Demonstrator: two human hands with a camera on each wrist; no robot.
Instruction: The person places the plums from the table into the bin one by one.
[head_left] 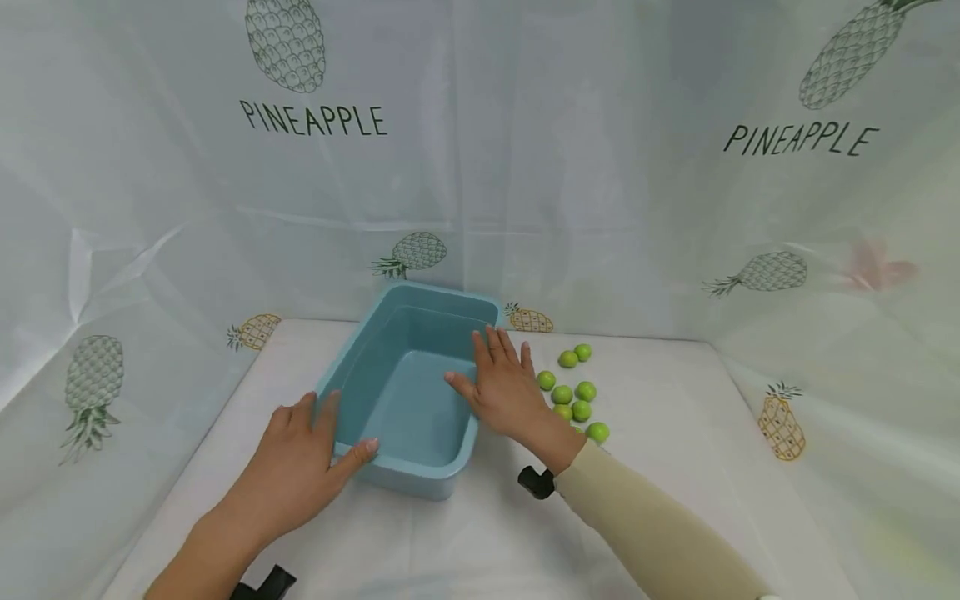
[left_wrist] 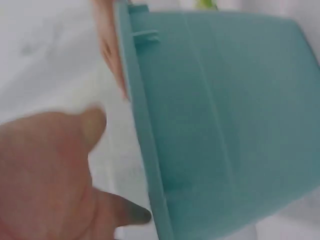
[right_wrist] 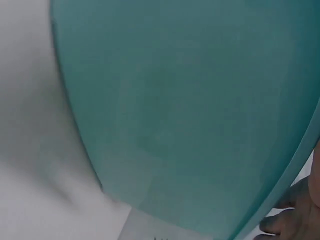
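A blue plastic bin point(head_left: 405, 479) stands on the white-covered table, its inside bare. At its near left corner is my left hand point(head_left: 296, 458), with fingers along the left rim and thumb over the near rim. My right hand point(head_left: 510, 396) lies palm down over the right rim, its fingers spread and fairly straight. In the left wrist view, the left hand point(left_wrist: 45, 175) has a fingertip right at the rim, and part of the right hand point(left_wrist: 107, 45) shows beyond. The outer wall of the bin point(right_wrist: 175, 100) fills most of the right wrist view.
Several small round green fruits point(head_left: 586, 390) lie loose on the table just right of the bin, partly behind the right forearm. A pineapple-printed cloth point(head_left: 585, 192) hangs behind the table and along its sides. The table's back edge point(head_left: 637, 337) runs close behind the bin.
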